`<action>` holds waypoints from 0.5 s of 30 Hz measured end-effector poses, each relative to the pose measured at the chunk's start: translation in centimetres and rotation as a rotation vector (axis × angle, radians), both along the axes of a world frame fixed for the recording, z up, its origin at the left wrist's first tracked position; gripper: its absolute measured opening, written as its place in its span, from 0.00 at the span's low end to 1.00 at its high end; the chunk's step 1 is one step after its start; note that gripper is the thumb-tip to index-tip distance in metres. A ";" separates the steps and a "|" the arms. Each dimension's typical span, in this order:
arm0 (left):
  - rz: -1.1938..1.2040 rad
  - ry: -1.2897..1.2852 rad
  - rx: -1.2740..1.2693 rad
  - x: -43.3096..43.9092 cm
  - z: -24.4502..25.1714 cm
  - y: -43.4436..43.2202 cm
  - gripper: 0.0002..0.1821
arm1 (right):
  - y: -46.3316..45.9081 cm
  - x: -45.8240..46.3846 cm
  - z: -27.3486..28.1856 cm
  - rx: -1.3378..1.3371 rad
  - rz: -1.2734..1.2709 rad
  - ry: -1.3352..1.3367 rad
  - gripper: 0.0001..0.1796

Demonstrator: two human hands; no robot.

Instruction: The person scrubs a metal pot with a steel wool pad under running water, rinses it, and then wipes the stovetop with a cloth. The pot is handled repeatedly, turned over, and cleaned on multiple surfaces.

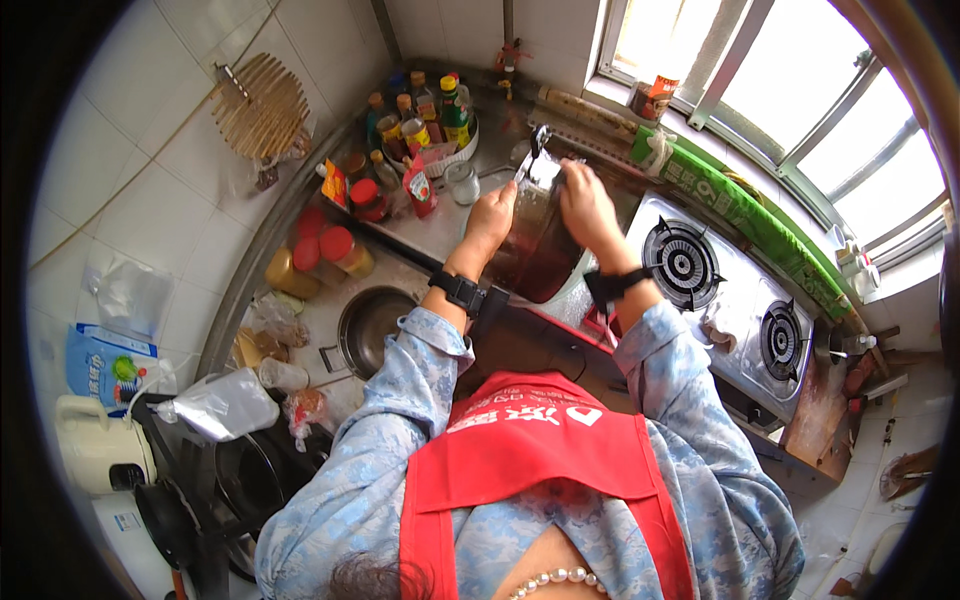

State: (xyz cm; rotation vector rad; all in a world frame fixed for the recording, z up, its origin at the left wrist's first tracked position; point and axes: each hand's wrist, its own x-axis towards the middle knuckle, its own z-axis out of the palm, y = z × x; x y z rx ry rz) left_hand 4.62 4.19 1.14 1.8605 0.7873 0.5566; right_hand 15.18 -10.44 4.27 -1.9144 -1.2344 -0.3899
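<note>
Both of my hands are on a dark, shiny metal pot point(534, 244), which appears tilted in front of me. My left hand point(491, 216) grips its left side near the far end, thumb up. On the opposite side, my right hand point(589, 196) lies with fingers curled over the edge. A small black part point(538, 141), perhaps a handle, sticks up at the far end. Beneath the pot shows the pale rim of a basin point(576, 289), mostly hidden. What the pot contains cannot be made out.
To the right is a two-burner gas stove point(681, 262) with a cloth point(721, 321) on it. Sauce bottles stand in a white basket point(454, 159) at the back. Red-lidded jars point(346, 251) and a steel pan point(379, 330) are on the left. A glass jar point(461, 182) stands near my left hand.
</note>
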 end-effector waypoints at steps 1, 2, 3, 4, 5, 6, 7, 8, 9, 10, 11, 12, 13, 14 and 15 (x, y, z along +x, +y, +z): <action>0.002 -0.012 0.024 0.1 -0.1 0.2 0.30 | 0.0 -0.6 -0.2 0.010 0.025 -0.024 0.22; -0.006 -0.045 0.020 0.1 -0.3 0.4 0.30 | -0.2 -1.1 -0.4 -0.040 0.104 -0.124 0.23; -0.015 -0.090 0.013 0.3 -0.5 0.5 0.30 | -0.3 -1.9 -0.7 0.056 0.169 -0.335 0.22; -0.023 -0.123 -0.007 0.4 -0.7 0.5 0.30 | -0.3 -2.0 -0.7 0.026 0.135 -0.299 0.20; -0.035 -0.148 -0.046 0.3 -1.1 0.2 0.30 | -0.4 -2.3 -0.6 0.060 0.135 -0.341 0.19; -0.054 -0.036 -0.051 0.3 -1.1 0.5 0.29 | -0.3 -2.1 -0.7 -0.019 0.040 -0.164 0.17; -0.060 -0.076 -0.058 0.1 -1.4 0.2 0.29 | 0.2 -1.3 -0.5 -0.018 -0.022 -0.056 0.16; -0.051 -0.137 -0.056 0.2 -1.5 0.2 0.30 | 0.4 -0.8 -0.6 0.010 -0.138 -0.048 0.16; -0.045 -0.196 -0.053 0.2 -1.5 0.1 0.30 | 0.8 -0.6 -0.4 0.016 -0.145 -0.013 0.17; -0.040 -0.170 -0.023 0.2 -1.6 0.1 0.30 | 0.7 -1.1 -0.3 -0.065 -0.099 -0.055 0.16; -0.033 -0.194 0.013 0.4 -1.5 0.3 0.30 | 0.5 -1.9 0.0 -0.116 -0.063 -0.111 0.16; -0.015 -0.206 0.035 0.3 -1.6 0.0 0.30 | 0.3 -2.7 -0.1 -0.107 -0.031 -0.256 0.19; 0.002 -0.215 0.056 0.4 -1.6 -0.2 0.31 | -0.3 -4.1 0.0 -0.119 0.034 -0.337 0.21; -0.011 -0.179 0.033 0.4 -1.6 -0.2 0.30 | -0.2 -3.7 0.5 -0.086 0.024 -0.315 0.20; -0.006 -0.163 0.065 0.3 -1.7 -0.4 0.30 | -0.5 -3.6 0.7 -0.134 0.044 -0.312 0.19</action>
